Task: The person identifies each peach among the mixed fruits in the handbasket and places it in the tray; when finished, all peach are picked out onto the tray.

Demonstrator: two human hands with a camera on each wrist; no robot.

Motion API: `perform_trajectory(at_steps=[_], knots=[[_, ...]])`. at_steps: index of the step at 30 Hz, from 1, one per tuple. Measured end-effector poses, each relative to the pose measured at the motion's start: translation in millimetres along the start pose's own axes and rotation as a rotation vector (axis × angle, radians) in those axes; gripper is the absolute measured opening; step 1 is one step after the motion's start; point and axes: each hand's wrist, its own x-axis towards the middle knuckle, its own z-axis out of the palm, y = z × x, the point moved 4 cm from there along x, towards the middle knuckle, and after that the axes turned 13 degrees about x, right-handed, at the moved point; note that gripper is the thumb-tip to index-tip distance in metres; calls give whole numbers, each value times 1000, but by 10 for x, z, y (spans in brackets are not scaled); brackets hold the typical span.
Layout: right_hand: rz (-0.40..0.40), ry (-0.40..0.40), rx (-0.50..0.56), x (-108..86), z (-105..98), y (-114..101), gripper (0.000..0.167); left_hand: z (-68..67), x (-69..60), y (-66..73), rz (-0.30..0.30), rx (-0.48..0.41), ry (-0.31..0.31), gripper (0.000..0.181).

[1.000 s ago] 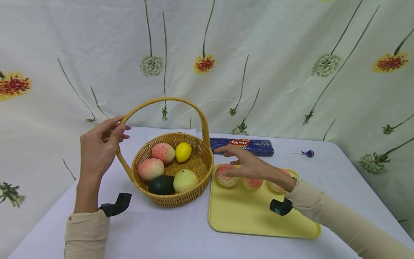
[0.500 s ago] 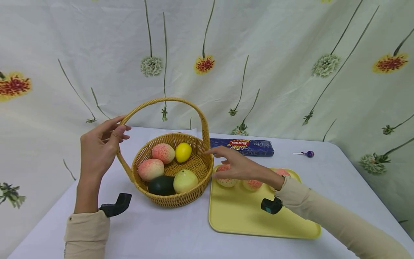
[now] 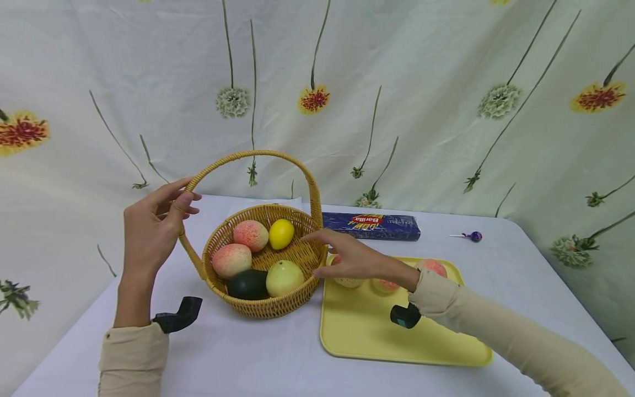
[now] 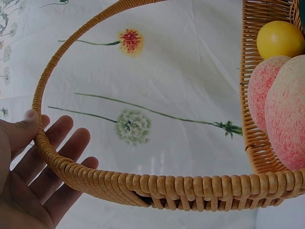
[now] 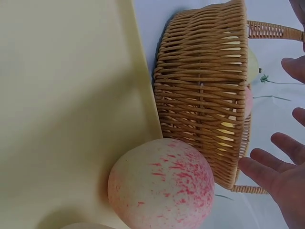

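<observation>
My left hand (image 3: 151,226) holds the left side of the arched handle (image 3: 263,153) of a wicker basket (image 3: 268,310), thumb on one side and fingers behind. In the basket lie two peaches (image 3: 250,235), a lemon (image 3: 281,234), a dark green oval fruit (image 3: 247,284) and a pale green round fruit (image 3: 285,278). My right hand (image 3: 349,256) hovers at the basket's right rim, fingers spread, holding nothing. Partly hidden under it, a peach (image 5: 162,183) sits in the corner of a yellow tray (image 3: 387,339), beside two more peaches (image 3: 431,267).
A blue Barilla spaghetti box (image 3: 392,226) lies behind the tray. Farther right is a purple lollipop (image 3: 475,236). A flowered cloth (image 3: 421,66) hangs behind the white table (image 3: 238,358), and the tray stands close to the basket's right side.
My right hand has moved left, from above the tray's peaches to the basket's right rim. My left hand and the basket have stayed in place.
</observation>
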Motion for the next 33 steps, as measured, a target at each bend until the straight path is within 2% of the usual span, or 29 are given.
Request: perform_trajectory(at_steps=[9, 33], knots=[[-2, 18, -64, 68, 55, -25, 60, -5, -4, -9, -1, 2, -1, 33], [-64, 47, -109, 286, 129, -124, 56, -2, -7, -3, 5, 6, -2, 33]])
